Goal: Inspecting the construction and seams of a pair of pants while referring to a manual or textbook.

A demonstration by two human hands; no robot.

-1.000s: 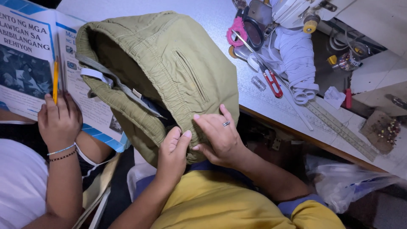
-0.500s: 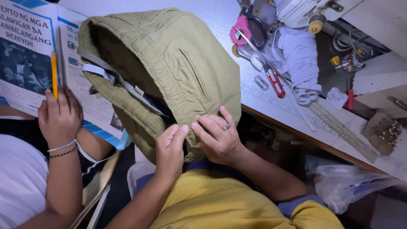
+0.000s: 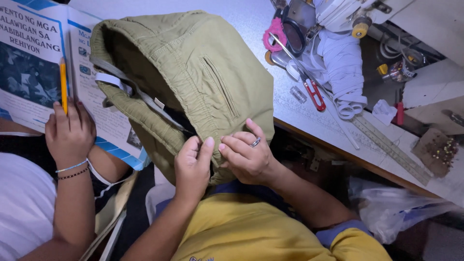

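Observation:
An olive-green garment (image 3: 193,82) with a welt pocket and an elastic waistband lies on the pale table (image 3: 251,19) and hangs over its near edge. My left hand (image 3: 192,166) and my right hand (image 3: 246,154) both pinch the garment's lower edge, fingertips close together. A ring sits on my right hand. White elastic tape (image 3: 108,79) shows inside the garment's opening.
Another person's hand (image 3: 70,133) at the left holds a yellow pencil (image 3: 63,84) over a printed booklet (image 3: 34,67). To the right lie pink-handled scissors (image 3: 278,31), red thread snips (image 3: 314,94), a roll of white elastic (image 3: 343,67), a long ruler (image 3: 386,145) and a pin cushion (image 3: 437,152).
My two hands have shifted slightly along the garment's edge and drawn closer together. The other person's hand with the pencil stays in place.

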